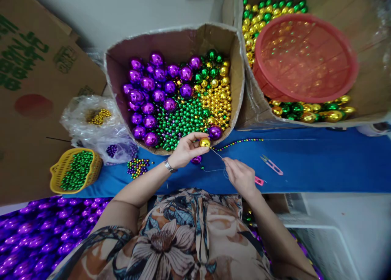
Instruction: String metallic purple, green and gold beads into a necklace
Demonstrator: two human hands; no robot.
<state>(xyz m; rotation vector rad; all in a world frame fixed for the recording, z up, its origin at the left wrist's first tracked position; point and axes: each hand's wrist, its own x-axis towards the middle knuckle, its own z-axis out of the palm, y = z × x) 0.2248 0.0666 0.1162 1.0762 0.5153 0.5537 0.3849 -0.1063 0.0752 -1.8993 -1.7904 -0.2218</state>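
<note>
In my left hand (185,150), a shiny gold bead (205,143) is pinched between thumb and fingers, just over the near edge of the bead box. My right hand (240,175) is closed on a thin needle (217,153) whose tip reaches the gold bead; whether it has entered the hole I cannot tell. A pale thread (214,170) loops on the blue cloth between the hands. Close under my left hand lies a purple bead (196,159) with a small green bead (202,167). Beyond the hands runs a strand of small mixed beads (241,142).
A cardboard box (241,80) holds purple, green and gold beads. Right of it, a red basket (351,64) rests in another box. Pink-handled thread snips (272,165) and a pink tool (259,181) lie on the blue cloth (320,166). At left stands a yellow basket (97,168) of green beads.
</note>
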